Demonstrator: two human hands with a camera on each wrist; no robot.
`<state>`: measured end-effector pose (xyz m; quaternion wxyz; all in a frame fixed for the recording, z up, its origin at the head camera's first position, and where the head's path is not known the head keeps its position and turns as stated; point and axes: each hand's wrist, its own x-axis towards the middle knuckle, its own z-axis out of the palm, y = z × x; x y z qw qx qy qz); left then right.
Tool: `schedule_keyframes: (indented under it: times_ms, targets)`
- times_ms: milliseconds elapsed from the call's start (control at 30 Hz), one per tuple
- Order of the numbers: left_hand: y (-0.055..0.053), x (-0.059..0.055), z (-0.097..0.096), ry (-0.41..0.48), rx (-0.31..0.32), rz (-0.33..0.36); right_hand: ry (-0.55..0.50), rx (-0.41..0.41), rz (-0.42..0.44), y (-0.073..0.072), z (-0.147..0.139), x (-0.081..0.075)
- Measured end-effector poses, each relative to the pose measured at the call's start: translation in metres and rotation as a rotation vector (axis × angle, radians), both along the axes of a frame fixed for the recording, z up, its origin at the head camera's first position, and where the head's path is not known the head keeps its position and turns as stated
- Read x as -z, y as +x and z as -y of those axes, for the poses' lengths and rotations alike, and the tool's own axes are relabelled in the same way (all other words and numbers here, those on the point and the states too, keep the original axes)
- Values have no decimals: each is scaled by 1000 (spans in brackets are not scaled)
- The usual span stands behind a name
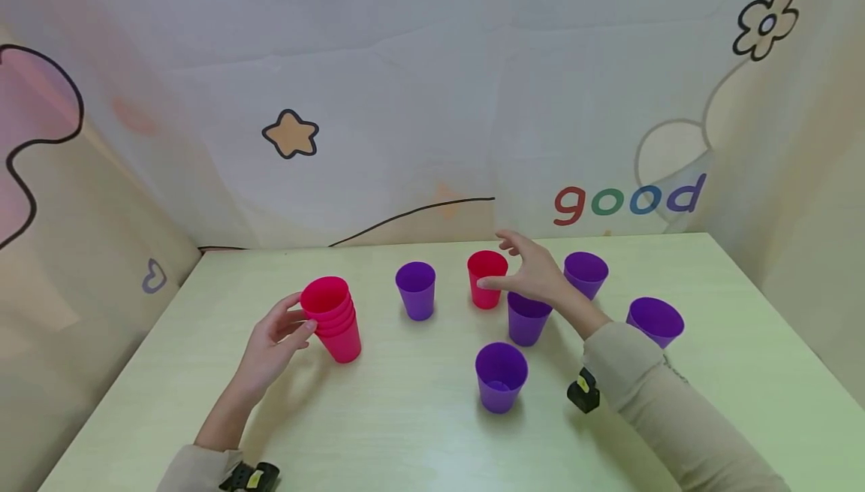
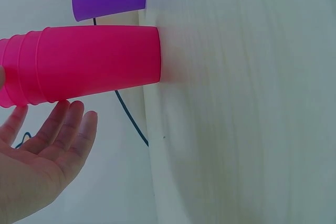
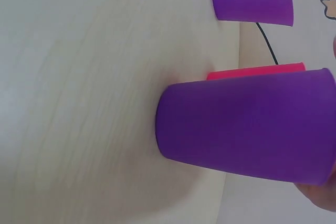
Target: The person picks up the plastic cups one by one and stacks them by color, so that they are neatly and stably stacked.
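Pink stack [image 1: 340, 336] is at my left, held near the top by my left grip [image 1: 269, 353]. My right grip [image 1: 535, 273], spread wide and holding nothing, is at the lone pink cup [image 1: 484, 297]: a reach, I judge, that next calls for closing on it.

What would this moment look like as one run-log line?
left hand: holds nested red cups | right hand: at single red cup, contact unclear | five purple cups: upright on table
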<state>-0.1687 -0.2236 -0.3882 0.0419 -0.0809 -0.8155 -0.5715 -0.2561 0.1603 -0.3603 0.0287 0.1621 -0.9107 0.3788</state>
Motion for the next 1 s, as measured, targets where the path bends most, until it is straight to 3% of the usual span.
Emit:
schedule_keyframes:
  times_ms: [533,733,1000]
  targets:
    - [0,-1,1,-17,-6,-11,46,-84,242,-23,-3,2]
    - [0,-1,2,-6,-2,-14,21,-85,269,-25,-3,5]
    - [-1,1,2,-3,-1,-18,15,-81,233,-25,-3,8]
